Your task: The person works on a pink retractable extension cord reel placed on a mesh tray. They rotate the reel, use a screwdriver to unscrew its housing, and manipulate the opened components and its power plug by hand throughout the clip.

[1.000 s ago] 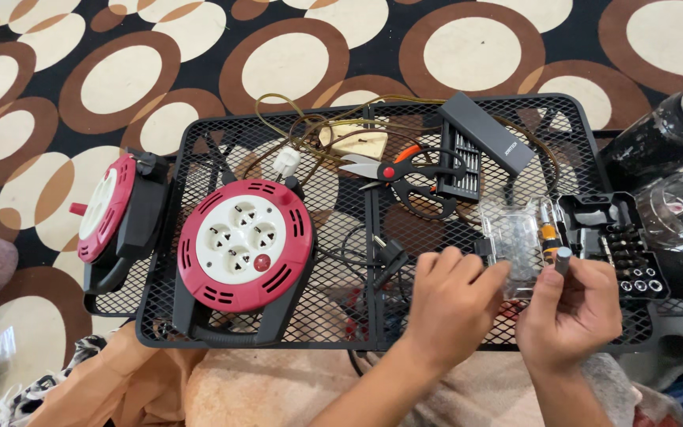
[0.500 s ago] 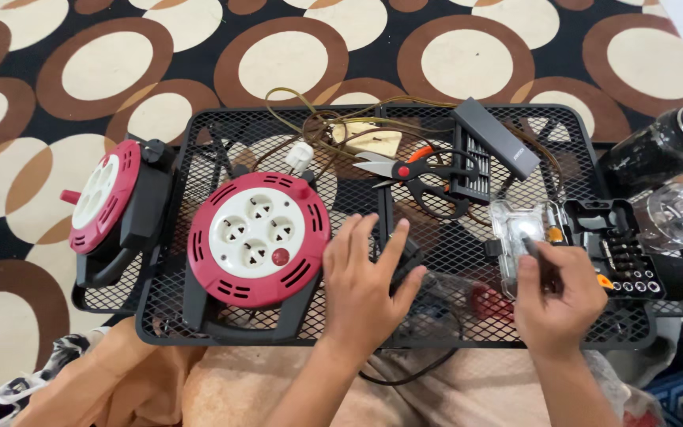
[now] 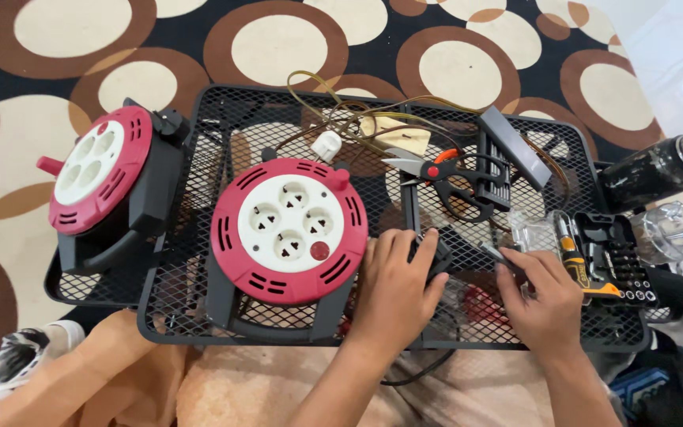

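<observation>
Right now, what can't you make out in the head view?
- Black part under the left hand: the palm hides most of it.
- What the right hand grips: fingers hide it.
- Dark bottle: cut off by the right edge.
- Bits in the black case: too small to tell.

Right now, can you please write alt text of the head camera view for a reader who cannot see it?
A person's left hand rests on a small black part on a black mesh tray, beside a red and white cable reel, while the right hand touches a thin dark tool near a screwdriver bit case. Scissors and a second reel lie around, over a circle-patterned carpet.
</observation>
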